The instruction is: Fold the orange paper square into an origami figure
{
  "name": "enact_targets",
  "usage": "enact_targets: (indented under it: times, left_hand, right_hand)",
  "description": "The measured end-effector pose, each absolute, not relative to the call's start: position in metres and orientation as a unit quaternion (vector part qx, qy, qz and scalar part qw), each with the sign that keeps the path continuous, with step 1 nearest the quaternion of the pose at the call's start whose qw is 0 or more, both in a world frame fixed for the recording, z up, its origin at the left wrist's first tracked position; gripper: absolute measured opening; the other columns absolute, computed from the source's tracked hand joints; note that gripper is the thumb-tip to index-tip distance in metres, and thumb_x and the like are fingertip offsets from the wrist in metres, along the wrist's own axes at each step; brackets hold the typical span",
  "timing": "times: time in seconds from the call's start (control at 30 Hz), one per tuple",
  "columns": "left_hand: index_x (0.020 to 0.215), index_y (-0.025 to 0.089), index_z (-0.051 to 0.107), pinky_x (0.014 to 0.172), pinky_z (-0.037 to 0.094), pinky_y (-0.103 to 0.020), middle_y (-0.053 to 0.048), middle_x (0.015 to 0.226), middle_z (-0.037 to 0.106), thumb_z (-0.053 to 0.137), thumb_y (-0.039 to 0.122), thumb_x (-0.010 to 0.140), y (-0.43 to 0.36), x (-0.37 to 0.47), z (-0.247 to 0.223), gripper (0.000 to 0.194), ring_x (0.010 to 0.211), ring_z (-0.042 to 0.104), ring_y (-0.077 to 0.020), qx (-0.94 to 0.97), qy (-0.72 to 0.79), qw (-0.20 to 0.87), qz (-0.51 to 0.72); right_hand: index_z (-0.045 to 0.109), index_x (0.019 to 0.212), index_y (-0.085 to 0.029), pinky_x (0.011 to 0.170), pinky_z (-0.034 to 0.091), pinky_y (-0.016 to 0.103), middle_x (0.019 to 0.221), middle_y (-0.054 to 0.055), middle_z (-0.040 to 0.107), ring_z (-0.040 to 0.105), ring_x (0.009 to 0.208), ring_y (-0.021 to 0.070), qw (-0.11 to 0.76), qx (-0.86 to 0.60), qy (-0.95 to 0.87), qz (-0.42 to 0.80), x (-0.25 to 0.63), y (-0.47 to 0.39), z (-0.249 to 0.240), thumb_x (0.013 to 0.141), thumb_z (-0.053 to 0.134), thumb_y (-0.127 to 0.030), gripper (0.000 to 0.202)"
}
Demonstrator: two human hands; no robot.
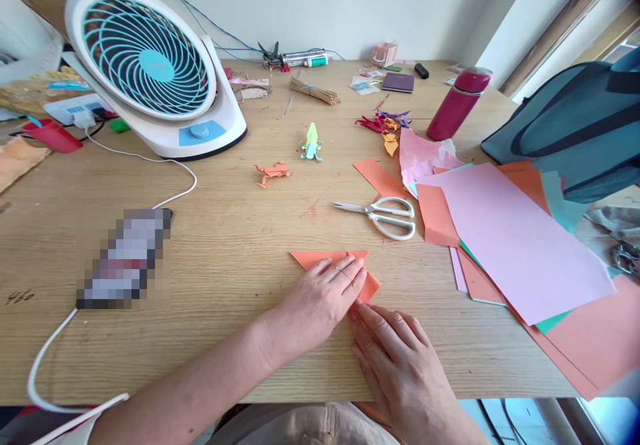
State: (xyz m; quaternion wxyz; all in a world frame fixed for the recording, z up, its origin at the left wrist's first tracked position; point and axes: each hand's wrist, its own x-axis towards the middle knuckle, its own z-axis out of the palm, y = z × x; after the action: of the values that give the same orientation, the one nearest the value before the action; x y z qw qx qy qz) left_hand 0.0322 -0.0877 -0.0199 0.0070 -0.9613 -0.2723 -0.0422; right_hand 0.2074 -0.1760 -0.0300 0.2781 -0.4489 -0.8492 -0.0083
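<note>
A folded piece of orange paper point(371, 288) lies on the table near its front edge, two pointed corners showing past my fingers. My left hand point(330, 292) rests flat across it with the fingers stretched out and covers most of the folds. Close against its lower right edge is my right hand point(395, 352), fingertips at the paper beside the left fingers. Whether the right fingertips pinch the edge or only press on it, I cannot tell. Just beyond the hands lie white-handled scissors point(393, 218), blades pointing left.
Coloured paper sheets point(520, 238) spread at the right, beside a blue-grey bag point(570, 125) and a magenta bottle point(459, 104). Orange point(274, 173) and green point(311, 142) folded figures stand mid-table. A fan point(155, 72) and a cabled phone point(125, 258) occupy the left.
</note>
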Motion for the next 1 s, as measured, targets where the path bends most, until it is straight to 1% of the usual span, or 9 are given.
enact_targets:
  times: [0.07, 0.2, 0.27, 0.43, 0.57, 0.7, 0.83, 1.0]
  left_hand:
    - [0.143, 0.004, 0.044, 0.112, 0.042, -0.043, -0.016, 0.153, 0.044, 0.036, 0.009, 0.098, -0.087, 0.034, -0.019, 0.046, 0.14, 0.044, -0.028, -0.958, -0.281, -0.006, -0.057]
    - [0.136, 0.007, 0.051, 0.11, 0.044, -0.036, -0.013, 0.142, 0.056, 0.04, 0.005, 0.095, -0.082, 0.036, -0.013, 0.042, 0.133, 0.051, -0.0232, -0.953, -0.286, -0.04, -0.089]
    - [0.134, 0.009, 0.053, 0.109, 0.044, -0.036, -0.012, 0.139, 0.058, 0.044, 0.005, 0.095, -0.079, 0.035, -0.012, 0.041, 0.13, 0.053, -0.0225, -0.954, -0.281, -0.052, -0.091]
    - [0.136, 0.015, 0.053, 0.114, 0.038, -0.042, -0.013, 0.142, 0.053, 0.048, 0.006, 0.093, -0.076, 0.028, -0.016, 0.044, 0.137, 0.046, -0.0247, -0.953, -0.287, -0.034, -0.09]
    - [0.139, 0.016, 0.052, 0.114, 0.037, -0.046, -0.015, 0.147, 0.05, 0.046, 0.007, 0.094, -0.076, 0.025, -0.019, 0.046, 0.138, 0.046, -0.027, -0.955, -0.286, -0.009, -0.085]
    - [0.14, 0.018, 0.052, 0.112, 0.035, -0.049, -0.011, 0.146, 0.053, 0.043, 0.008, 0.096, -0.078, 0.025, -0.019, 0.046, 0.137, 0.045, -0.0288, -0.951, -0.299, 0.011, -0.08]
    - [0.143, 0.015, 0.047, 0.113, 0.033, -0.05, -0.006, 0.149, 0.052, 0.041, 0.009, 0.097, -0.08, 0.025, -0.019, 0.047, 0.139, 0.043, -0.0279, -0.942, -0.328, 0.013, -0.073]
    - [0.143, 0.016, 0.048, 0.114, 0.031, -0.053, -0.006, 0.151, 0.049, 0.043, 0.018, 0.1, -0.083, 0.027, -0.02, 0.043, 0.142, 0.04, -0.0274, -0.935, -0.348, 0.013, -0.069]
  right_hand:
    - [0.067, 0.118, -0.007, 0.083, 0.048, 0.041, 0.123, 0.017, 0.069, 0.061, 0.105, 0.028, 0.278, -0.449, -0.849, -0.008, 0.208, -0.176, -0.03, 0.096, 0.048, -0.009, 0.03]
    - [0.066, 0.12, -0.006, 0.086, 0.047, 0.042, 0.125, 0.016, 0.068, 0.06, 0.107, 0.0288, 0.275, -0.452, -0.849, -0.002, 0.209, -0.177, -0.032, 0.096, 0.047, -0.009, 0.031]
    - [0.065, 0.12, -0.006, 0.086, 0.048, 0.043, 0.126, 0.016, 0.067, 0.06, 0.107, 0.0293, 0.267, -0.453, -0.851, 0.001, 0.209, -0.178, -0.033, 0.096, 0.047, -0.01, 0.03]
    - [0.063, 0.125, -0.009, 0.087, 0.048, 0.043, 0.129, 0.014, 0.066, 0.061, 0.108, 0.0291, 0.258, -0.46, -0.849, 0.005, 0.21, -0.18, -0.033, 0.097, 0.046, -0.011, 0.032]
    - [0.063, 0.125, -0.007, 0.087, 0.048, 0.044, 0.13, 0.016, 0.066, 0.06, 0.108, 0.0295, 0.261, -0.46, -0.849, 0.01, 0.21, -0.18, -0.033, 0.097, 0.047, -0.01, 0.032]
    - [0.064, 0.124, -0.008, 0.087, 0.047, 0.044, 0.13, 0.015, 0.066, 0.06, 0.108, 0.029, 0.261, -0.46, -0.848, 0.011, 0.21, -0.18, -0.033, 0.097, 0.048, -0.01, 0.032]
    - [0.064, 0.122, -0.007, 0.089, 0.047, 0.043, 0.131, 0.016, 0.065, 0.058, 0.111, 0.0287, 0.26, -0.456, -0.851, 0.013, 0.21, -0.18, -0.033, 0.095, 0.05, -0.009, 0.031]
    - [0.065, 0.12, -0.009, 0.088, 0.047, 0.043, 0.131, 0.015, 0.065, 0.058, 0.112, 0.0283, 0.26, -0.458, -0.85, 0.011, 0.21, -0.18, -0.034, 0.095, 0.051, -0.01, 0.03]
